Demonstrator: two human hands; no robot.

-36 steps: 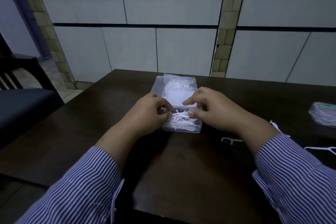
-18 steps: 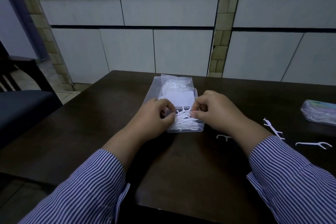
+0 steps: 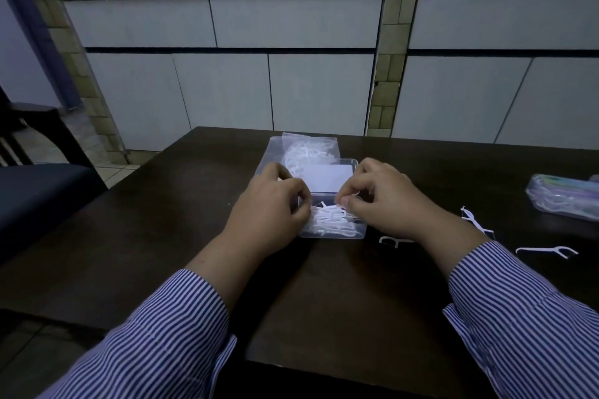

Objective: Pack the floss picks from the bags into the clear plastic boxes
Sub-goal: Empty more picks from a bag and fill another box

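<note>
The clear plastic box stands on the dark wooden table, with its lid open and lying away from the person. Inside the box lies a heap of white floss picks, directly under and between the fingertips of both hands. The left hand rests at the left wall of the box with its fingers curled inward; whether they pinch any pick I cannot tell. The right hand is at the right wall, and its thumb and forefinger are closed together on one floss pick just above the heap. Beyond the fingers, partly under the lid, lies a clear bag with more picks in it. To the right of the right hand, three loose picks lie on the table, and further right is another clear box, already filled.
</note>
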